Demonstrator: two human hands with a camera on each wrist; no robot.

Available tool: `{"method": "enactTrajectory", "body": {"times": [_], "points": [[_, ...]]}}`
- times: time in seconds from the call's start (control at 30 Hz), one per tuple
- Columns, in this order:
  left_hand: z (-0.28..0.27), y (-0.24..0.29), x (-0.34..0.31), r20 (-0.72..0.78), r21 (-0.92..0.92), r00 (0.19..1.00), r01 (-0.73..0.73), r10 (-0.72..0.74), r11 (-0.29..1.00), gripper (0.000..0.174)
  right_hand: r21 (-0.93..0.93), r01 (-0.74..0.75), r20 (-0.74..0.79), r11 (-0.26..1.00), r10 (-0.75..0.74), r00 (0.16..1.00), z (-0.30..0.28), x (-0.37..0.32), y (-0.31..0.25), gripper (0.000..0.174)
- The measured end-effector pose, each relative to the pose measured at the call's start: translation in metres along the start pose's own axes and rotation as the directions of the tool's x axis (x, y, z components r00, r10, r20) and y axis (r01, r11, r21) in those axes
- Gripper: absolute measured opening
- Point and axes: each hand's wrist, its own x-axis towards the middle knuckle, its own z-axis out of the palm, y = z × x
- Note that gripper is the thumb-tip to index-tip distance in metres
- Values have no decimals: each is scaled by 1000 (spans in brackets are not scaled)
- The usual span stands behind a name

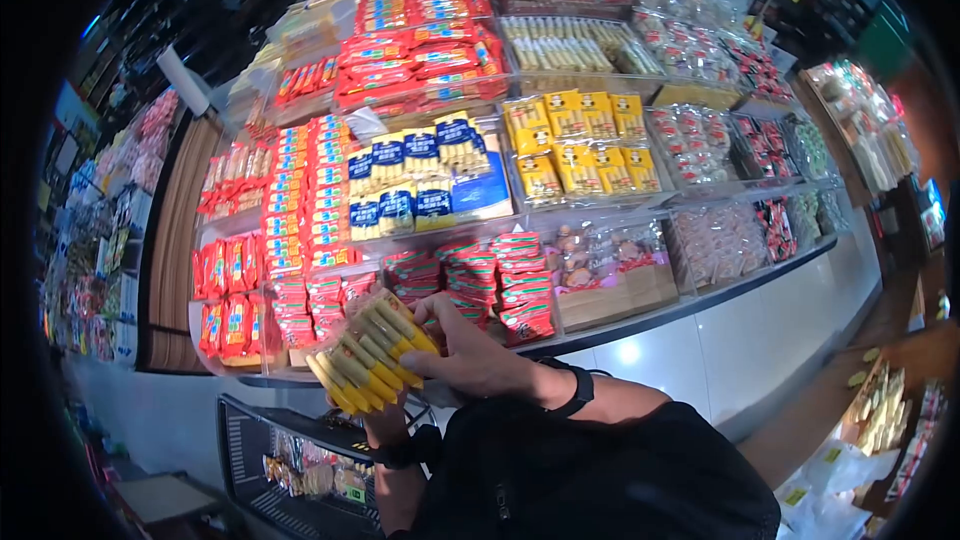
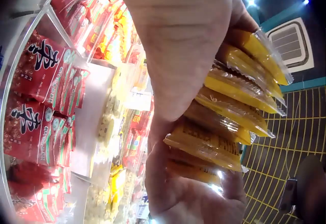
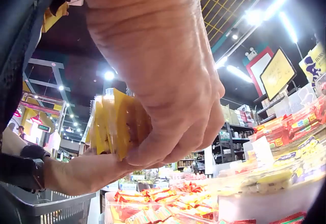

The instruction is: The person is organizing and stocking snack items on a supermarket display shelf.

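Since both hands are busy with the same stack, that's the easy bit to describe: the packs (image 1: 370,350) sit right between them. The right hand (image 1: 465,352) has hold of the right end, thumb on the near face and other fingers bent around the upper corner. The left hand (image 1: 385,422) is underneath, touching the stack and gripping from below, though its fingers are mostly hidden in the head view. So the packs lie left of the right hand and directly above the left one, tilted, lined up side by side, yellow at their lower ends and see-through further up.

Just past the right hand are piles of red bags (image 1: 525,288) on the table (image 1: 650,314), close to its fingers but not held. Further out beyond that hand you've got blue packs (image 1: 433,202), and off to their right some yellow bags (image 1: 578,165), all well apart from both hands. Down beside the left hand, on its left, is a dark basket (image 1: 240,450) with some wrapped goods (image 1: 320,475) in it. Both wrists have a dark band on, the right one (image 1: 578,392) just behind the hand.
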Motion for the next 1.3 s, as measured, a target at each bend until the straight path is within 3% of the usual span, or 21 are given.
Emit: {"method": "enactTrajectory", "body": {"times": [0.13, 0.23, 0.37, 0.4, 0.5, 0.63, 0.83, 0.93, 1.03, 1.17, 1.3], "points": [[9, -10, 10, 48, -76, 995, 89, -85, 993, 72, -25, 124, -68, 992, -125, 990, -4, -1, 11, 51], [20, -21, 20, 99, -120, 983, 164, -153, 979, 73, -167, 94, -128, 981, -116, 985, -11, -7, 2, 58], [37, -37, 24, 159, -153, 956, 270, -246, 951, 75, -131, 73, -208, 989, -100, 973, -24, -9, -1, 61], [41, -41, 26, 169, -159, 950, 288, -261, 944, 76, -40, 25, -218, 999, -33, 975, -25, -10, -5, 63], [50, -47, 25, 186, -174, 939, 321, -289, 931, 77, -123, 28, -268, 992, -60, 961, -35, -12, 1, 60], [57, -51, 26, 203, -177, 931, 341, -305, 923, 79, 33, 0, -293, 999, 9, 956, -35, -16, -5, 59], [62, -55, 30, 210, -180, 926, 352, -314, 918, 82, -163, -45, -238, 986, 5, 971, -43, -16, -3, 58], [61, -56, 29, 203, -178, 927, 352, -316, 919, 84, -242, -48, -287, 969, -25, 957, -44, -15, -2, 59], [60, -58, 30, 199, -179, 930, 344, -309, 922, 86, -83, 4, -333, 997, -32, 943, -42, -14, 0, 57], [55, -58, 26, 192, -146, 936, 324, -295, 935, 88, -96, 1, -328, 995, -33, 944, -50, -11, 5, 59], [49, -64, 28, 187, -124, 943, 301, -276, 945, 88, -118, 108, -350, 987, -143, 926, -54, -11, 9, 61]]}}
